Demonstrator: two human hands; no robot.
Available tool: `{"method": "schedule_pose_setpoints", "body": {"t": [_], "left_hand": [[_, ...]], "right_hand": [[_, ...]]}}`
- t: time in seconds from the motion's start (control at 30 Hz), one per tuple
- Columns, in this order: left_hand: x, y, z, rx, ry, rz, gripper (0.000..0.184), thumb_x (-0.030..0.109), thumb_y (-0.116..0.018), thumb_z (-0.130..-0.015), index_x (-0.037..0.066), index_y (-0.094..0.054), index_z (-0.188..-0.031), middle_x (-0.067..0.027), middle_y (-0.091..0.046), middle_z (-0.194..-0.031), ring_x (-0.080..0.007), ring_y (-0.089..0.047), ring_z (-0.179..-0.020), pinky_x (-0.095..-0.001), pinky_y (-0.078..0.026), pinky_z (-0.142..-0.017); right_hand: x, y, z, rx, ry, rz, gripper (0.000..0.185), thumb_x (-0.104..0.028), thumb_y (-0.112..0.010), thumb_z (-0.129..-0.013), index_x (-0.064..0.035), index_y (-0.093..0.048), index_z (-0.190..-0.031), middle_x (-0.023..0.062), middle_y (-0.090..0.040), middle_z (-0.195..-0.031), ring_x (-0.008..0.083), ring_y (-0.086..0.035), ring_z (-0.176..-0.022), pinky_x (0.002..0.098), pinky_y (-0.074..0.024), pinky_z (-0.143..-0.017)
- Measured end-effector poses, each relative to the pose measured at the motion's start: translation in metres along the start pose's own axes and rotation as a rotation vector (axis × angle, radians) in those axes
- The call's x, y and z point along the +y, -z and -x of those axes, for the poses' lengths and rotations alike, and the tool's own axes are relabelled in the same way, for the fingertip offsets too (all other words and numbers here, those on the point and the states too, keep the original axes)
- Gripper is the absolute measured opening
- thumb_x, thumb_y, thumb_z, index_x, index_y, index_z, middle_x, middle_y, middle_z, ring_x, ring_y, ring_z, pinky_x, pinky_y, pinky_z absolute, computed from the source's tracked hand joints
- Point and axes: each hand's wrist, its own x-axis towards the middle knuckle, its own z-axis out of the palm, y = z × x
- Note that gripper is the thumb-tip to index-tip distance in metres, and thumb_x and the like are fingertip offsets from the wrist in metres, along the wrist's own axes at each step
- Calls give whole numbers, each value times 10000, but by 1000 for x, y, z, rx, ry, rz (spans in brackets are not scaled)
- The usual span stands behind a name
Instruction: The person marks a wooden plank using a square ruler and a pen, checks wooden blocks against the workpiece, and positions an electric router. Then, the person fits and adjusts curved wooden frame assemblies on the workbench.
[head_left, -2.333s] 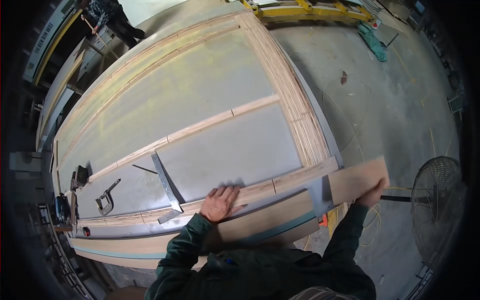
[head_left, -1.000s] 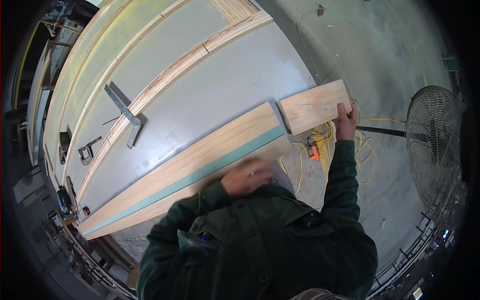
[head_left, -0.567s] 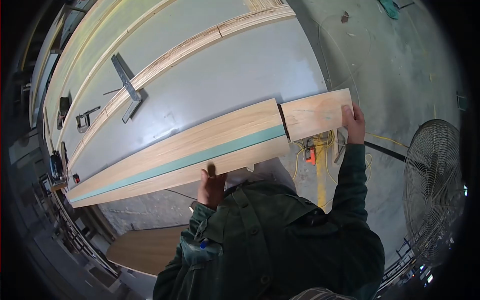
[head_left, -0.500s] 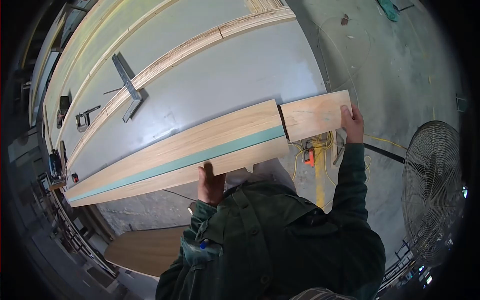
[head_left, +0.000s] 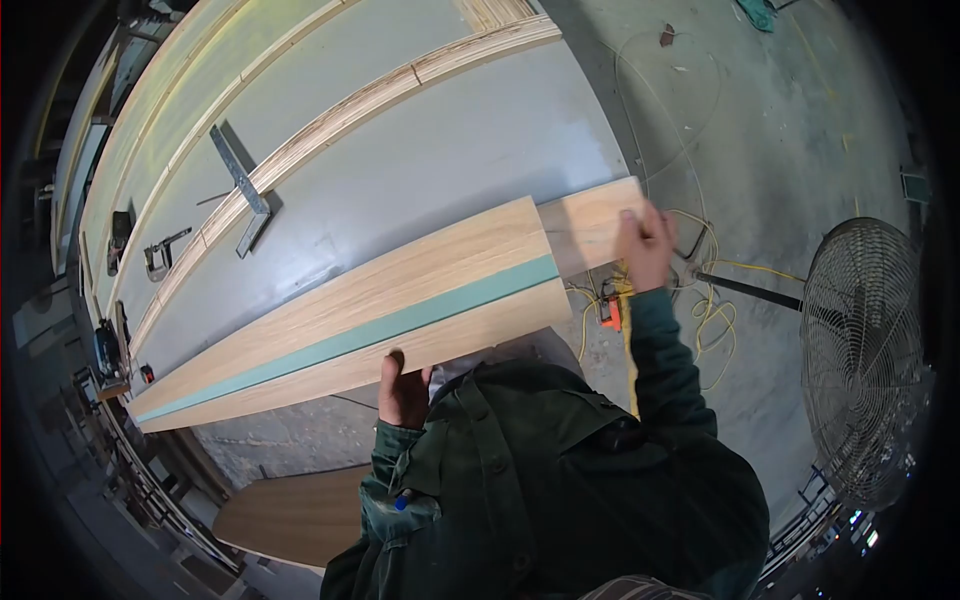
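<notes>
A long tapered wooden board (head_left: 400, 265) with a pale green stripe (head_left: 430, 312) lies slantwise in front of me. My left hand (head_left: 404, 390) grips its near edge, thumb on top and fingers out of sight underneath. At the board's wide right end is a shorter wooden board (head_left: 592, 222), whose left end seems to pass beneath the long one. My right hand (head_left: 648, 248) is closed around the short board's right end, slightly blurred, with some fingers hidden.
The grey worktable (head_left: 470, 130) bears curved wooden strips (head_left: 340, 115), a metal square (head_left: 240, 185) and a clamp (head_left: 162, 252). A yellow cord (head_left: 715, 320) and orange plug piece (head_left: 611, 312) lie on the floor, near a large fan (head_left: 862, 360). Another brown board (head_left: 290, 515) is at lower left.
My right hand has moved left with the short board, closing the dark gap and bringing it against or under the long board's end. My left hand keeps its hold.
</notes>
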Motion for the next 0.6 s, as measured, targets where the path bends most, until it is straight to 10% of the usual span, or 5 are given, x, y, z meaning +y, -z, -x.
{"method": "schedule_pose_setpoints", "body": {"t": [0.4, 0.6], "left_hand": [[4, -5, -12, -11, 8, -19, 339, 318, -661, -860, 127, -601, -1134, 11, -593, -1195, -181, -501, -1175, -366, -395, -1000], [-2, 14, -15, -8, 27, 22, 313, 282, -648, -874, 113, -596, -1133, -15, -611, -1143, -192, -555, -1094, -351, -457, -928]], "right_hand": [[-89, -35, 51, -418, -41, -231, 453, -367, -404, -986, -15, -555, -1227, 132, -537, -1134, 281, -458, -1119, 368, -349, -975], [-102, -36, 44, -545, 96, -214, 374, -273, -590, -887, -14, -589, -1156, 161, -542, -1087, 321, -500, -1021, 390, -390, -929]]}}
